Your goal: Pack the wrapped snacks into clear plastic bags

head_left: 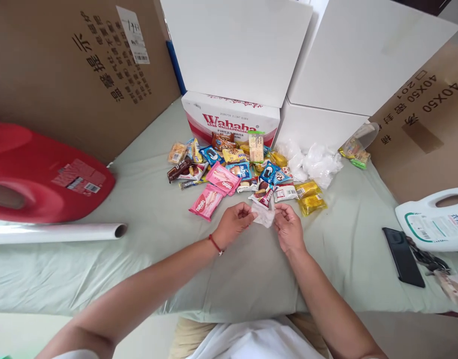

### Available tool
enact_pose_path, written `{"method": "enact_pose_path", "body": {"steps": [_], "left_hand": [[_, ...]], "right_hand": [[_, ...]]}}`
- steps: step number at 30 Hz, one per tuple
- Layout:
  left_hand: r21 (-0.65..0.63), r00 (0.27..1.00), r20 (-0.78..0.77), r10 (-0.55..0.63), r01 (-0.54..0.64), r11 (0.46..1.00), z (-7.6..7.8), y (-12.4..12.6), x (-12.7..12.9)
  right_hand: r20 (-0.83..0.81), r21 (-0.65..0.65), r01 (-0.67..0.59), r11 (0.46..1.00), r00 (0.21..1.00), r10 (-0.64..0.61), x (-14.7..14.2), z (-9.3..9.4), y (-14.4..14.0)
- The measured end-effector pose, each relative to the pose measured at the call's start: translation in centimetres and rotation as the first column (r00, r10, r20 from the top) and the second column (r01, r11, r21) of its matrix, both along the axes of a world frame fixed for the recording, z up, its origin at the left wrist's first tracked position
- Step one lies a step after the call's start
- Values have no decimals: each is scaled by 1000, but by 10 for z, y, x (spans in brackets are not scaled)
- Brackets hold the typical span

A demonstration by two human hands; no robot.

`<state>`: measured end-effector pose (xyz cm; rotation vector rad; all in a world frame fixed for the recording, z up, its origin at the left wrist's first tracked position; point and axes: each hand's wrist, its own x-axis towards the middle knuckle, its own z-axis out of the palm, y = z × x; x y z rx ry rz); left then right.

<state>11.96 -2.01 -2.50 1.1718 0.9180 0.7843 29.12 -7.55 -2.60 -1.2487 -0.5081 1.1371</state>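
Note:
Between my two hands a small clear plastic bag (pixel 264 216) is stretched out, low over the green cloth. My left hand (pixel 235 222) pinches its left edge, and my right hand (pixel 288 224) pinches its right edge. Just beyond the bag lies a heap of wrapped snacks. Nearest to my left hand are two pink wafer packets (pixel 206 201). A purple-and-white snack packet (pixel 264 192) touches or sits just behind the bag's top; I cannot tell which. Yellow-wrapped snacks (pixel 312 204) lie beyond my right hand. Several crumpled clear bags (pixel 321 163) are piled right of the heap.
Behind the snacks stands a Wahaha carton (pixel 232 117) with white boxes. Brown cardboard (pixel 64 65) walls the left side. A red jug (pixel 45 174) and a white roll (pixel 60 233) lie left. A white detergent bottle (pixel 436 219), a black phone (pixel 403 257) and keys (pixel 427 257) lie right.

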Motion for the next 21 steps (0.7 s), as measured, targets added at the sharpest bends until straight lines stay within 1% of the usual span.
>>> {"method": "enact_pose_path", "body": {"steps": [1,2,3,4,5,7,8,9,10,12,13,14,16,18,19,20,21], "left_hand": [[3,999,22,49,-49,999,-3,-3,-4],[3,993,59,103,-104,995,-6,-6,-8],[-6,982,107,156,-156,988,-8,-10,-11],[-26,967,157,199,-197,980,-10,-13,-14],[-58,951,201,233,-226,972,-11,-17,-14],[-124,931,252,265,-241,963,-14,-23,-14],[-143,930,257,263,-233,962,-16,-25,-12],[-148,933,250,257,-226,963,-17,-26,-11],[-142,938,235,254,-225,964,-19,-27,-10],[-108,946,197,259,-242,964,-21,-25,-9],[-86,946,182,267,-255,963,-22,-24,-9],[-68,943,176,283,-276,959,-22,-24,-10],[-49,920,174,351,-348,936,-22,-25,-12],[-64,878,144,456,-451,890,-18,-31,-13],[-88,866,119,485,-477,874,-15,-35,-13],[-127,874,97,477,-464,877,-11,-39,-13],[-180,898,86,432,-413,893,-7,-44,-12]], "right_hand": [[-21,7,63,998,998,-62,3,-1,-3],[-53,10,91,996,995,-90,5,-1,-6],[-93,12,79,997,993,-78,7,-1,-10],[-137,17,31,999,990,-28,9,-1,-15],[-176,27,-43,999,983,47,10,0,-19],[-208,49,-201,978,956,206,10,0,-27],[-189,45,-260,964,946,264,10,0,-30],[-142,27,-294,955,945,295,10,-1,-31],[-62,3,-301,954,952,300,11,-3,-32],[168,-28,-248,968,954,249,13,-6,-31],[293,-17,-212,977,933,208,14,-7,-30],[406,9,-188,982,898,168,14,-7,-30],[576,69,-188,980,810,115,14,-5,-33],[686,122,-201,972,725,64,13,-1,-37],[727,144,-198,969,686,32,12,1,-39],[761,163,-192,968,649,1,10,2,-42],[789,177,-186,966,614,-27,9,3,-44]]}}
